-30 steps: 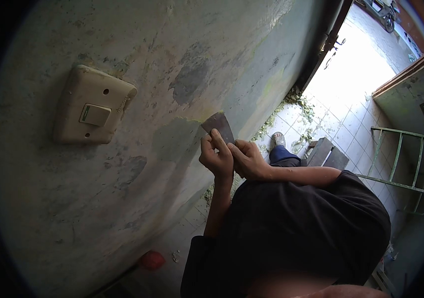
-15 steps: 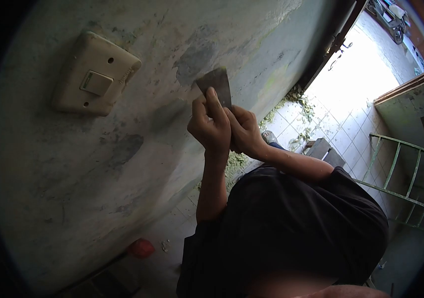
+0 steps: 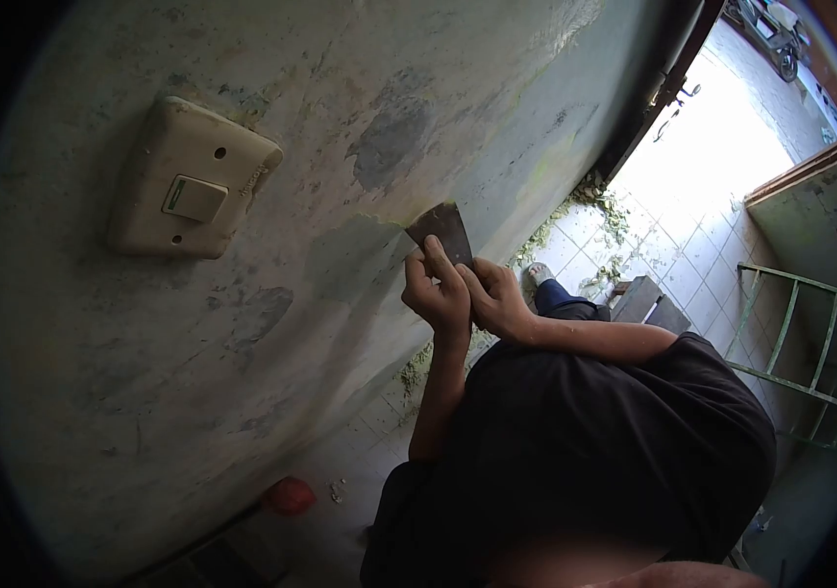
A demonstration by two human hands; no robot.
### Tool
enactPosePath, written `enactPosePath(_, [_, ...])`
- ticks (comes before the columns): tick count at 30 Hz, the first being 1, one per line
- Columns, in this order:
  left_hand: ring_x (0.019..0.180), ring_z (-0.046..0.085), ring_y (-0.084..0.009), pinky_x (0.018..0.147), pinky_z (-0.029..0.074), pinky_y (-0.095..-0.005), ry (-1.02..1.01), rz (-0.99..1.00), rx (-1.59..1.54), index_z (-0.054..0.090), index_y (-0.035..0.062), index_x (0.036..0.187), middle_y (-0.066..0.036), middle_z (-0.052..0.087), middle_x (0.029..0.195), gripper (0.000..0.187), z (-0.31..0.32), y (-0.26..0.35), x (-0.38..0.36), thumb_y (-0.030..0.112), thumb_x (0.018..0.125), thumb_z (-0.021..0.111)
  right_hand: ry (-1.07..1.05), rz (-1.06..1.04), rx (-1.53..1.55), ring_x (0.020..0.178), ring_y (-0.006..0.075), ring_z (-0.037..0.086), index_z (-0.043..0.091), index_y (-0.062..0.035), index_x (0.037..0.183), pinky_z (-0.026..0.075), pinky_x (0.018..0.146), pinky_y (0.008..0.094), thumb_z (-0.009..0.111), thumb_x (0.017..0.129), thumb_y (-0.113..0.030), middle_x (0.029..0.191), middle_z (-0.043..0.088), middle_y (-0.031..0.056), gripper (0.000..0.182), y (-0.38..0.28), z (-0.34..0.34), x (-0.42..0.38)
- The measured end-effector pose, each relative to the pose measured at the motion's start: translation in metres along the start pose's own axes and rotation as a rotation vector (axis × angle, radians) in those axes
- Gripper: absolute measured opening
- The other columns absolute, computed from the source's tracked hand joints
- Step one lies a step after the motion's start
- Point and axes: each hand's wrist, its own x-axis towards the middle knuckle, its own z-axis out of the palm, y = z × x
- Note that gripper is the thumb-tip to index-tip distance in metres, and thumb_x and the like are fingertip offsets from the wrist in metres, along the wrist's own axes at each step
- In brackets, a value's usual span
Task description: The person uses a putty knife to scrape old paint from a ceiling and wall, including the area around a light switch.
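A dark, flat scraper (image 3: 444, 231) is gripped in both my hands, its wide edge at the patchy painted wall (image 3: 320, 167). My left hand (image 3: 437, 292) is closed on it from the left, with a finger laid along the blade. Close beside it, my right hand (image 3: 500, 303) is closed around the lower part, and the handle is mostly hidden by the fingers. Grey bare patches (image 3: 389, 142) show where paint is off the wall, one of them just above the blade. A cream light switch (image 3: 198, 181) is mounted on the wall to the left.
Paint flakes (image 3: 607, 211) litter the tiled floor (image 3: 668, 250) along the wall's foot. A low wooden stool (image 3: 646, 302) and a green metal ladder-like frame (image 3: 801, 333) stand at right. A bright doorway (image 3: 722, 122) opens beyond. Something red (image 3: 289, 497) lies at lower left.
Both hands and the scraper have moved down and slightly right in view, away from the upper grey patch. The view has shifted a little, and my foot and lower leg show more.
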Motion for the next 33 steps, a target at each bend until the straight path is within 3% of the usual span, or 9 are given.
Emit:
enactPosePath(4, [0.058, 0.064, -0.0140, 0.053, 0.049, -0.0297, 0.196, 0.146, -0.036, 0.064, -0.0002, 0.087, -0.007, 0.068, 0.069, 0.023, -0.002, 0.039, 0.031, 0.014, 0.104, 0.068, 0.021, -0.109, -0.064, 0.061, 0.0078, 0.041, 0.052, 0.0043, 0.078, 0.038, 0.051, 0.0393, 0.064, 0.103, -0.026, 0.060, 0.048, 0.0198, 0.041, -0.047, -0.002, 0.013])
enactPosePath(8, [0.067, 0.067, -0.0115, 0.061, 0.053, -0.0289, 0.152, 0.059, -0.110, 0.063, -0.0038, 0.086, -0.008, 0.071, 0.075, 0.029, -0.015, 0.059, 0.041, 0.016, 0.106, 0.065, -0.005, -0.207, -0.033, 0.059, 0.0079, 0.043, 0.052, 0.0043, 0.079, 0.038, 0.050, 0.0390, 0.064, 0.103, -0.025, 0.060, 0.049, 0.0206, 0.041, -0.067, -0.001, 0.016])
enactPosePath(10, [0.062, 0.062, -0.0098, 0.056, 0.048, -0.0286, 0.158, 0.092, -0.033, 0.062, -0.0018, 0.083, -0.006, 0.067, 0.070, 0.029, -0.008, 0.031, 0.024, 0.017, 0.106, 0.066, -0.034, -0.149, 0.025, 0.055, 0.0095, 0.049, 0.055, 0.0040, 0.082, 0.040, 0.049, 0.0366, 0.061, 0.106, -0.027, 0.059, 0.053, 0.0158, 0.040, -0.028, 0.000, 0.013])
enactPosePath(11, [0.056, 0.060, -0.0119, 0.052, 0.046, -0.0298, 0.093, 0.070, 0.012, 0.062, 0.0002, 0.082, -0.006, 0.065, 0.067, 0.029, -0.007, 0.019, 0.014, 0.017, 0.105, 0.067, -0.116, -0.008, 0.177, 0.054, 0.0117, 0.055, 0.059, 0.0030, 0.088, 0.044, 0.049, 0.0337, 0.056, 0.109, -0.031, 0.060, 0.057, 0.0076, 0.040, -0.018, 0.000, 0.008])
enactPosePath(14, [0.050, 0.057, -0.0145, 0.048, 0.042, -0.0324, 0.015, 0.050, 0.052, 0.060, 0.0033, 0.079, -0.005, 0.061, 0.062, 0.030, -0.006, 0.002, -0.002, 0.018, 0.104, 0.068, -0.247, 0.149, 0.206, 0.055, 0.0108, 0.058, 0.061, 0.0027, 0.093, 0.047, 0.049, 0.0316, 0.052, 0.111, -0.033, 0.063, 0.059, 0.0027, 0.041, -0.002, -0.009, 0.004])
enactPosePath(18, [0.051, 0.058, -0.0155, 0.049, 0.043, -0.0323, 0.032, 0.080, 0.072, 0.060, 0.0034, 0.080, -0.005, 0.061, 0.062, 0.029, -0.005, 0.003, -0.002, 0.017, 0.105, 0.067, -0.224, 0.129, 0.236, 0.058, 0.0098, 0.057, 0.061, 0.0024, 0.092, 0.046, 0.051, 0.0315, 0.051, 0.111, -0.034, 0.066, 0.060, 0.0022, 0.042, 0.003, -0.005, 0.003])
enactPosePath(26, [0.049, 0.059, -0.0174, 0.047, 0.044, -0.0324, 0.051, 0.078, 0.055, 0.060, 0.0031, 0.080, -0.006, 0.061, 0.060, 0.028, 0.000, -0.001, 0.002, 0.016, 0.104, 0.069, -0.141, 0.039, -0.014, 0.064, 0.0100, 0.057, 0.062, 0.0041, 0.092, 0.047, 0.057, 0.0346, 0.057, 0.108, -0.031, 0.068, 0.061, 0.0107, 0.039, 0.010, -0.004, 0.007])
enactPosePath(30, [0.053, 0.062, -0.0128, 0.049, 0.045, -0.0299, 0.118, 0.164, 0.041, 0.059, 0.0018, 0.079, -0.006, 0.065, 0.063, 0.031, -0.005, 0.034, 0.027, 0.018, 0.104, 0.068, -0.145, 0.072, 0.131, 0.067, 0.0111, 0.059, 0.063, 0.0040, 0.092, 0.048, 0.060, 0.0368, 0.058, 0.107, -0.032, 0.067, 0.061, 0.0135, 0.039, -0.049, -0.007, 0.012])
enactPosePath(33, [0.056, 0.064, -0.0123, 0.052, 0.048, -0.0294, 0.055, 0.123, 0.029, 0.062, -0.0007, 0.084, -0.007, 0.069, 0.066, 0.028, -0.004, 0.021, 0.024, 0.017, 0.105, 0.067, -0.074, -0.099, 0.034, 0.064, 0.0208, 0.064, 0.063, 0.0044, 0.092, 0.048, 0.060, 0.0402, 0.059, 0.106, -0.029, 0.069, 0.063, 0.0202, 0.036, -0.039, -0.006, 0.016])
